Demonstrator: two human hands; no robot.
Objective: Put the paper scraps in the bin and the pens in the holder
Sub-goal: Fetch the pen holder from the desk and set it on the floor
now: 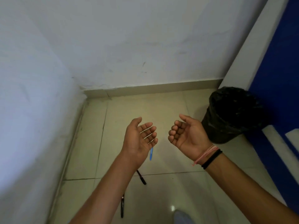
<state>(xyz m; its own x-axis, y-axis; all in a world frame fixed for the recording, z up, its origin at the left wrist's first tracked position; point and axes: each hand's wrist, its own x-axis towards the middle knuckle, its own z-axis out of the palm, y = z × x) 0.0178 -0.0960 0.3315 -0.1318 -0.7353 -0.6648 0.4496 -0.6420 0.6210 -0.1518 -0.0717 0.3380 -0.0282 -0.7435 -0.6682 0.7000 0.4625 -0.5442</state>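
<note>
My left hand (140,137) and my right hand (186,133) are raised palm-up over a tiled floor, fingers loosely curled and apart, nothing in either. Below them on the floor lie three pens: a blue pen (151,154) partly hidden by my left hand, a black pen (141,177) under my left forearm, and another black pen (122,206) nearer me. A bin (229,115) lined with a black bag stands on the floor just right of my right hand. No paper scraps or pen holder are in view.
White walls (113,46) meet in a corner at the far left of the floor. A blue surface (275,78) with white bands rises at the right, behind the bin. A pale object (181,217) shows at the bottom edge.
</note>
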